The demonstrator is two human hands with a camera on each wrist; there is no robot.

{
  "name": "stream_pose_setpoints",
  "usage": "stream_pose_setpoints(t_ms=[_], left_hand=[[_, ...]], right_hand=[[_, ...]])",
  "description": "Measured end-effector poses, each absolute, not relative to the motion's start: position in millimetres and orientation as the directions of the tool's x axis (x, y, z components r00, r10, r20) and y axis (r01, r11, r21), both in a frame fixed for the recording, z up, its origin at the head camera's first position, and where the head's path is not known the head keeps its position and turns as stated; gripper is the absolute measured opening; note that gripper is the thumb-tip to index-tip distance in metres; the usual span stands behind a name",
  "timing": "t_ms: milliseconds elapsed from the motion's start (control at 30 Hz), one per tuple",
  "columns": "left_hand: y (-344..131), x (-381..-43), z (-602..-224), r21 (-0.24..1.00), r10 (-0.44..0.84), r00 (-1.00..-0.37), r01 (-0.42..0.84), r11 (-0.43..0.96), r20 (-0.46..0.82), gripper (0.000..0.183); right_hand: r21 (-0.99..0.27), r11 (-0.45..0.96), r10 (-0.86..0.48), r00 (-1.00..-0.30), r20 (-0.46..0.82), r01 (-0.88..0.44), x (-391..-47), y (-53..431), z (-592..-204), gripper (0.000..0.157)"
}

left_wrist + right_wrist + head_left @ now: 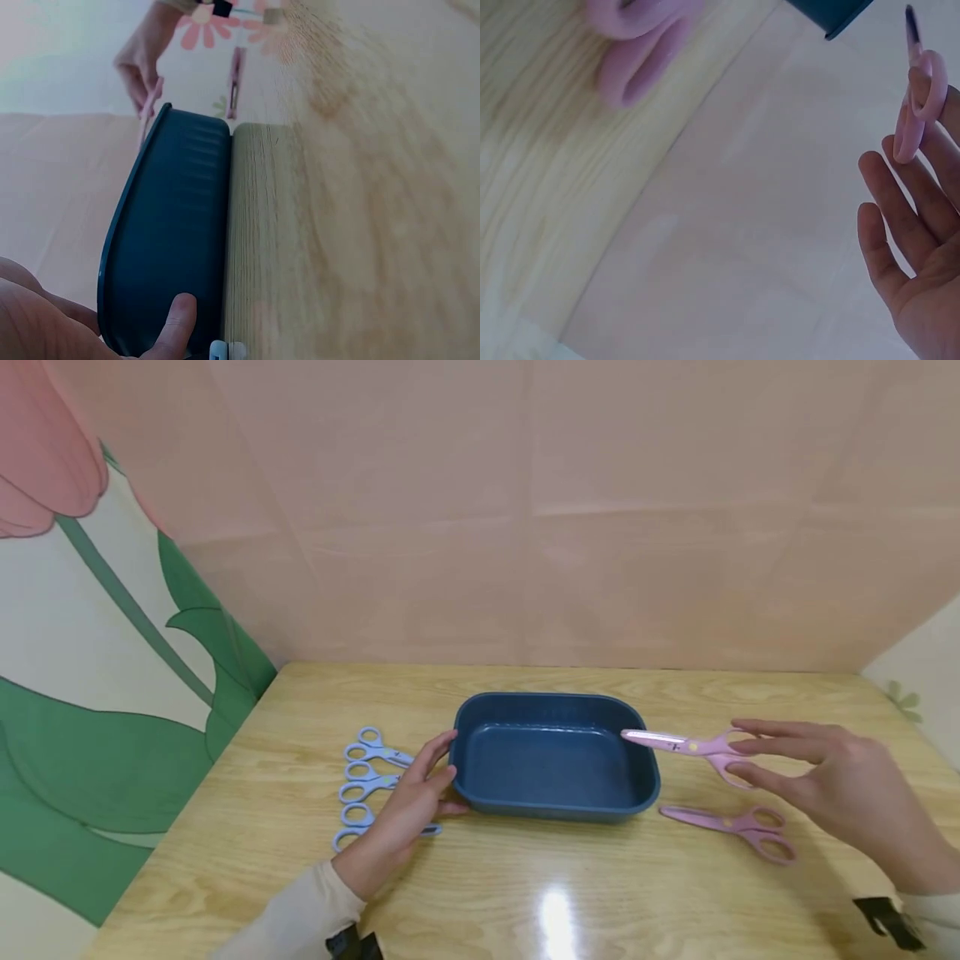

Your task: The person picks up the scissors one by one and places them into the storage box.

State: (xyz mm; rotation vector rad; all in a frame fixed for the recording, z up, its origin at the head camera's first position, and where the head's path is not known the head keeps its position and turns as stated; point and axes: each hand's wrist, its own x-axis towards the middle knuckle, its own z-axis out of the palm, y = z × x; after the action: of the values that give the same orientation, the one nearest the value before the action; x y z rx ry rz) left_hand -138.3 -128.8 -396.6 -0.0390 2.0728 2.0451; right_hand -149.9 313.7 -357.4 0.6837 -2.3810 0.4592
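Observation:
A dark blue rectangular plastic bin (540,777) stands on the table. My left hand (405,806) holds its left end, and in the left wrist view the thumb (177,322) lies on the outer side wall. Pink scissors (686,745) with closed blades are pinched at the handle loops by my right hand (843,768). Their blade tips reach over the bin's right rim. In the right wrist view the other fingers (889,195) spread away from the loops. A second pair of pink scissors (738,822) lies on the table below that hand.
Three light blue scissors lie in a column left of the bin: the top pair (372,750), the middle pair (367,785) and the bottom pair (357,814), partly hidden by my left hand. The wood-grain table (480,885) meets a pink backdrop (525,568) behind.

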Motion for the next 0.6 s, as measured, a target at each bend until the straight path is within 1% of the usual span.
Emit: stream_pose_setpoints(t_ms=[133,433,600], left_hand=[[-128,-138,-396,0.984,0.134,-0.975,-0.177,0.021,-0.178,0.05],[-128,-137,-394,0.983,0.132,-0.974,-0.185,0.021,-0.186,0.049],[-127,-138,-394,0.982,0.132,-0.973,-0.186,0.021,-0.187,0.049]], right_hand=[[-0.162,0.776,-0.382,-0.658,0.649,-0.61,-153,305,-359,0.041],[-0.17,0.78,-0.388,-0.679,0.624,-0.602,-155,292,-362,0.046],[-0.144,0.772,-0.408,-0.656,0.635,-0.619,-157,291,-362,0.045]])
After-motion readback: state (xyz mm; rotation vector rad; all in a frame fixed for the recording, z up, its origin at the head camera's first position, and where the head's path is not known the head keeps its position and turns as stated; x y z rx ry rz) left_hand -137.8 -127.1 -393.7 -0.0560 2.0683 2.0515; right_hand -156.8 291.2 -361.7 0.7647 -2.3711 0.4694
